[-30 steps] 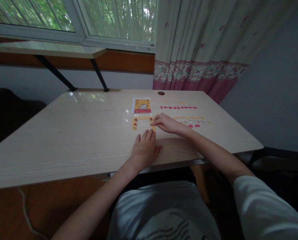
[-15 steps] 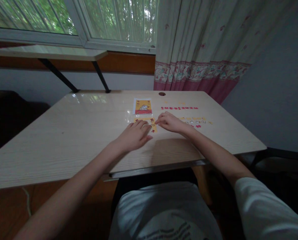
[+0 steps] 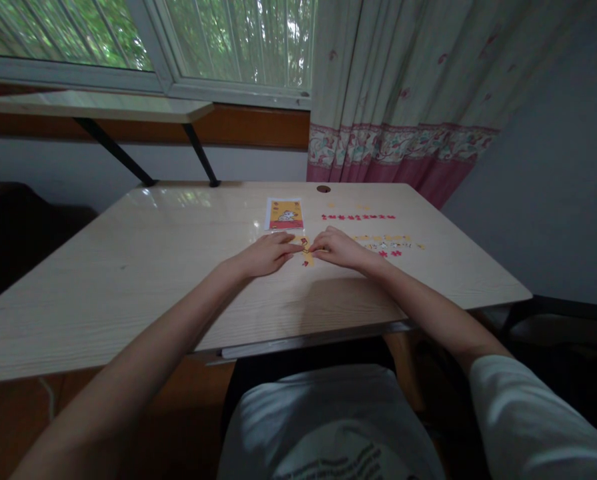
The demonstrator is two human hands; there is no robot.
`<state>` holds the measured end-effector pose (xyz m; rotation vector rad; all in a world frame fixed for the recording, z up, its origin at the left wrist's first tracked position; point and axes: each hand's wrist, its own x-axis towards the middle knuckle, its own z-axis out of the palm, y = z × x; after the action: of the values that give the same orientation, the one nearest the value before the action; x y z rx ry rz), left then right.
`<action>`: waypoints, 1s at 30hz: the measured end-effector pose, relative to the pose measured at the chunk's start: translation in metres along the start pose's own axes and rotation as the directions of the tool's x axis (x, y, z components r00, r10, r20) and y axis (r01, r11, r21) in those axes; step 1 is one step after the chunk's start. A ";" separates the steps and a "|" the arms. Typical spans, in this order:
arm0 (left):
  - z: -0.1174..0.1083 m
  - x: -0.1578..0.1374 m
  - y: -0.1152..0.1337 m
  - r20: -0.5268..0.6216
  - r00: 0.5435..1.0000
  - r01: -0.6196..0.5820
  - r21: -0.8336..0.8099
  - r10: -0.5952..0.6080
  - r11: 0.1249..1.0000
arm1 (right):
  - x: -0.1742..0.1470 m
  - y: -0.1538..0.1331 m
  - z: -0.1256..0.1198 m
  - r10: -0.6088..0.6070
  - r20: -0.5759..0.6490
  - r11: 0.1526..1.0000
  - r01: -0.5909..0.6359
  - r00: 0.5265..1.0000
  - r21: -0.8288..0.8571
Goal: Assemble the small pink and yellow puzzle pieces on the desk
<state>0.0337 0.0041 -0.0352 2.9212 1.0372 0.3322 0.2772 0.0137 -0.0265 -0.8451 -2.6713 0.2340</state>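
Note:
Yellow jigsaw pieces (image 3: 305, 259) with small dark red drawings lie joined on the desk, partly covered by my hands. My left hand (image 3: 271, 255) rests over their left side, fingers stretched out and the index fingertip on the pieces. From the right, my right hand (image 3: 339, 248) has its fingers curled in a pinch at their right edge, on a small puzzle piece mostly hidden by the fingertips. Just beyond lies a picture card (image 3: 285, 215) in yellow and red with a white animal.
Right of the card runs a row of red puzzle pieces (image 3: 358, 217). Nearer are white and yellow pieces (image 3: 385, 245) and a few red ones (image 3: 391, 254), close to my right forearm. A raised shelf (image 3: 98, 105) stands at the back left of the desk (image 3: 128, 287).
My left hand has shifted up and slightly left, its index finger now pointing onto the pieces. My right hand stays at their right edge, almost unmoved.

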 end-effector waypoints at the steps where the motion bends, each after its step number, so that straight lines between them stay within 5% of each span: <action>1: 0.001 0.000 0.000 -0.006 1.000 0.001 -0.004 -0.001 1.000 | 0.000 0.000 0.000 0.002 -0.002 1.000 -0.002 1.000 -0.004; 12: 0.001 -0.002 0.008 0.017 0.996 0.089 -0.016 -0.088 0.996 | -0.001 0.000 0.006 -0.027 -0.042 0.993 0.022 0.999 -0.113; 30: 0.004 -0.006 0.007 -0.050 0.998 0.031 -0.003 -0.031 1.000 | -0.004 -0.004 -0.006 -0.135 0.051 0.960 0.143 0.990 -0.239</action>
<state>0.0349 -0.0049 -0.0400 2.9057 1.0863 0.4068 0.2804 0.0083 -0.0206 -0.7214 -2.8159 -0.1160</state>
